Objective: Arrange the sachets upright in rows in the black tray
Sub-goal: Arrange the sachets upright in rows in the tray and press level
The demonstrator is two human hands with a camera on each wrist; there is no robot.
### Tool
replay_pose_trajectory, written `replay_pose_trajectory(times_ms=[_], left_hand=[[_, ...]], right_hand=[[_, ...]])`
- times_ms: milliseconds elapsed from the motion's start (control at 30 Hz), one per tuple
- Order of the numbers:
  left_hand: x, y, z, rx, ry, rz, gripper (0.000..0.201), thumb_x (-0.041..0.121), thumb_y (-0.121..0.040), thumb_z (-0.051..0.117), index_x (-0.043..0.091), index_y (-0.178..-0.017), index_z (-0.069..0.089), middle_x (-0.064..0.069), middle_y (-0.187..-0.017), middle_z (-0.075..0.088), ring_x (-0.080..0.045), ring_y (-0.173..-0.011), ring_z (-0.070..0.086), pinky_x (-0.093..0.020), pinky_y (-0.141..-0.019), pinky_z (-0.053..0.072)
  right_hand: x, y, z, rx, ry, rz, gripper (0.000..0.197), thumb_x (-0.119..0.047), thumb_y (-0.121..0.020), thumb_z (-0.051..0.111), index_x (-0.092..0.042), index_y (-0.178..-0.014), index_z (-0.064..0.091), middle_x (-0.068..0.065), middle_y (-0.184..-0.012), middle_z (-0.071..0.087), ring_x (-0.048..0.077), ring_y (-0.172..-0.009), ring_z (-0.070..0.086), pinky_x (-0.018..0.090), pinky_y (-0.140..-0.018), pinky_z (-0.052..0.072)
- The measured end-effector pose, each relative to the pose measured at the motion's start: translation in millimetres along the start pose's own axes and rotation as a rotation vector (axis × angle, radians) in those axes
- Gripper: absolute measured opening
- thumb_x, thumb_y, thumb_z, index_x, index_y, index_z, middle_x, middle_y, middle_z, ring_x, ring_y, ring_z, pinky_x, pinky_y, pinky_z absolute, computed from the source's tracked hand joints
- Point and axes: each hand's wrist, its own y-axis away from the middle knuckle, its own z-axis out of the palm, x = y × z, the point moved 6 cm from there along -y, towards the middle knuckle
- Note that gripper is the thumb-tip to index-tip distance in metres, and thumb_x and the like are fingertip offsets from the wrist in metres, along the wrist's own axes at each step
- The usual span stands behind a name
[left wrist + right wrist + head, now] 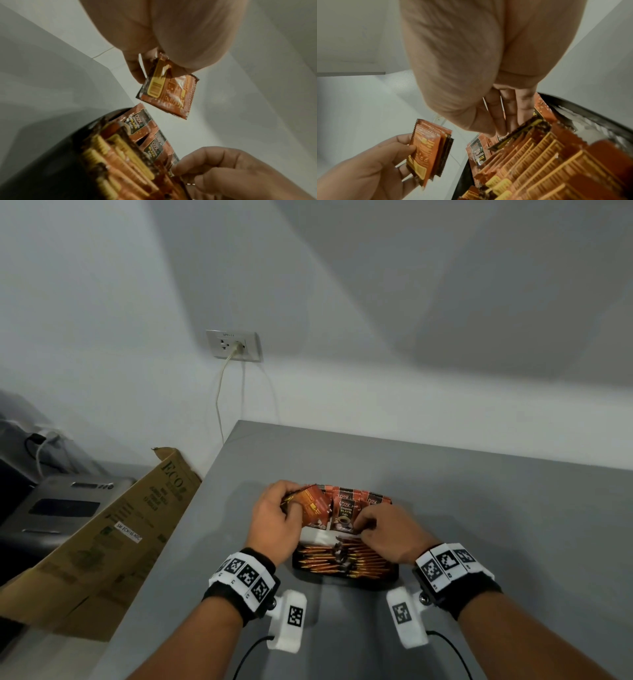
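The black tray (346,582) sits on the grey table and holds rows of upright orange sachets (342,559), with more rows (349,501) at its far end. My left hand (291,506) hovers over the tray's far left corner and grips a small stack of orange sachets (313,505), also seen as a fanned stack (428,151) in the right wrist view. My right hand (366,525) reaches into the tray's middle, its fingertips (505,119) pinching the top of a dark-edged sachet (522,129) among the standing ones. The tray's floor is hidden by sachets.
A flattened cardboard box (113,535) leans against the table's left edge, with a grey machine (58,505) behind it. A wall socket (233,345) with a hanging cord is at the back. Bare grey tabletop (496,508) lies right of the tray.
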Motion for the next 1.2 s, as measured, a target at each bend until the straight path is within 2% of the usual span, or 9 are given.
replay_pose_trajectory(times_ms=[167, 300, 433, 600, 733, 833, 967, 1067, 1200], left_hand=[[11.1, 7.2, 15.0, -0.096, 0.204, -0.115, 0.03, 0.0, -0.095, 0.054, 0.027, -0.105, 0.063, -0.006, -0.102, 0.071, -0.019, -0.084, 0.072, -0.039, -0.07, 0.062], [24.4, 9.9, 28.8, -0.165, 0.347, -0.186, 0.029, 0.0, -0.094, 0.058, 0.025, -0.107, 0.057, -0.015, -0.106, 0.068, -0.031, -0.09, 0.072, -0.047, -0.075, 0.062], [32.5, 13.8, 39.9, -0.154, 0.67, -0.365, 0.025, -0.004, -0.09, 0.064, 0.01, -0.107, 0.053, -0.018, -0.097, 0.065, -0.029, -0.082, 0.068, -0.037, -0.065, 0.058], [43.0, 25.5, 60.5, -0.402, 0.988, -0.632, 0.046, 0.009, -0.07, 0.065, 0.002, -0.115, 0.058, -0.019, -0.097, 0.066, -0.027, -0.081, 0.067, -0.036, -0.064, 0.056], [42.0, 23.6, 63.2, -0.386, 0.978, -0.675, 0.063, 0.0, -0.065, 0.06, -0.009, -0.126, 0.052, -0.031, -0.109, 0.062, -0.035, -0.087, 0.066, -0.038, -0.068, 0.055], [44.1, 18.4, 59.9, -0.377, 0.969, -0.607, 0.055, -0.01, -0.078, 0.059, -0.001, -0.132, 0.05, -0.033, -0.119, 0.063, -0.038, -0.091, 0.069, -0.042, -0.068, 0.057], [51.4, 17.4, 60.2, -0.388, 0.997, -0.569, 0.045, -0.009, -0.091, 0.056, 0.012, -0.131, 0.054, -0.023, -0.113, 0.067, -0.033, -0.083, 0.07, -0.042, -0.066, 0.061], [51.9, 18.4, 61.7, -0.362, 0.997, -0.638, 0.039, 0.022, -0.091, 0.062, 0.008, -0.127, 0.059, -0.02, -0.106, 0.067, -0.027, -0.083, 0.067, -0.04, -0.068, 0.058], [53.9, 17.6, 59.4, -0.377, 1.058, -0.68, 0.025, 0.032, -0.092, 0.056, 0.01, -0.101, 0.065, -0.016, -0.089, 0.069, -0.025, -0.073, 0.062, -0.039, -0.071, 0.051]], right_hand=[[-27.3, 13.6, -19.4, 0.094, -0.35, -0.079, 0.064, -0.029, -0.077, 0.083, -0.037, -0.133, 0.053, -0.016, -0.117, 0.06, 0.002, -0.101, 0.063, 0.028, -0.09, 0.056], [-59.3, 18.1, -19.2, 0.02, -0.108, -0.278, 0.106, -0.034, -0.063, 0.089, -0.037, -0.152, 0.031, -0.023, -0.143, 0.036, -0.001, -0.129, 0.04, 0.023, -0.108, 0.039], [-58.0, 16.9, -19.7, 0.106, -0.019, -0.307, 0.087, -0.031, -0.069, 0.085, -0.034, -0.145, 0.044, -0.013, -0.13, 0.051, 0.006, -0.12, 0.043, 0.028, -0.105, 0.039], [-66.7, 25.5, -27.0, 0.177, -0.076, -0.355, 0.068, -0.034, -0.076, 0.083, -0.037, -0.136, 0.053, -0.018, -0.117, 0.053, 0.006, -0.112, 0.043, 0.017, -0.097, 0.034], [-59.1, 28.7, -31.4, 0.155, -0.14, -0.251, 0.084, -0.034, -0.072, 0.086, -0.028, -0.146, 0.046, -0.009, -0.131, 0.045, 0.009, -0.124, 0.039, 0.022, -0.106, 0.033], [-42.6, 29.0, -36.9, 0.124, -0.49, -0.124, 0.072, -0.024, -0.083, 0.079, -0.032, -0.146, 0.046, -0.009, -0.13, 0.053, 0.003, -0.113, 0.059, 0.014, -0.089, 0.048], [-31.3, 25.9, -44.7, 0.3, -0.646, -0.092, 0.032, -0.009, -0.084, 0.075, -0.026, -0.111, 0.07, 0.002, -0.094, 0.072, 0.016, -0.084, 0.071, 0.035, -0.078, 0.061], [-27.3, 26.4, -53.4, 0.467, -0.602, -0.094, 0.016, -0.008, -0.084, 0.074, -0.023, -0.081, 0.07, -0.007, -0.075, 0.066, 0.006, -0.067, 0.06, 0.027, -0.067, 0.051], [-25.9, 32.2, -60.5, 0.554, -0.618, -0.096, 0.039, -0.003, -0.082, 0.071, -0.04, -0.072, 0.072, -0.015, -0.102, 0.063, -0.004, -0.092, 0.057, 0.024, -0.084, 0.046]])
